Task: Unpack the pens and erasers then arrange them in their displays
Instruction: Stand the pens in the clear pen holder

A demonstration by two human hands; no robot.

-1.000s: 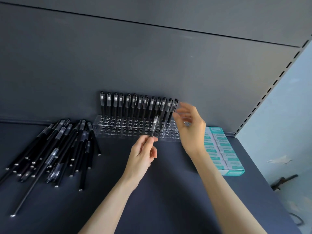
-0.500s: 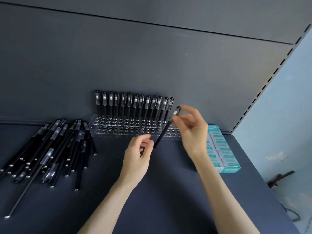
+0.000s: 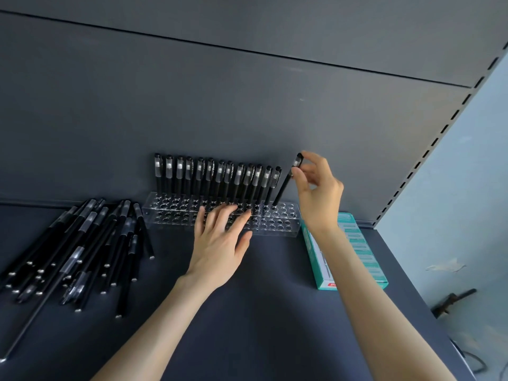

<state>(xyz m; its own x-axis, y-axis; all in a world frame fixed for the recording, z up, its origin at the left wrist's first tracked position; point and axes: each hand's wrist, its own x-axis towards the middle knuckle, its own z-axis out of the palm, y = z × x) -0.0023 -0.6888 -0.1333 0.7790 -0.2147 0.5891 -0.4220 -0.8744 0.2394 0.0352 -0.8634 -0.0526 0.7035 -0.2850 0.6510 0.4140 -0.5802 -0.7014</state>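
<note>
Head, dark shelf [image 3: 275, 312], grey panel [image 3: 247, 105], pale wall [image 3: 453, 202]

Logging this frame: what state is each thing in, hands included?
clear rack: front rows that show are empty.
standing pens: capped, upright, in the back row.
held pen: tilted, lower end at a back-row hole.
right hand: pinches the held pen near its cap.
left hand: open, spread flat on the rack.
loose pens: heaped flat, left of the rack.
eraser box: flat, right of the rack, partly hidden.
</note>
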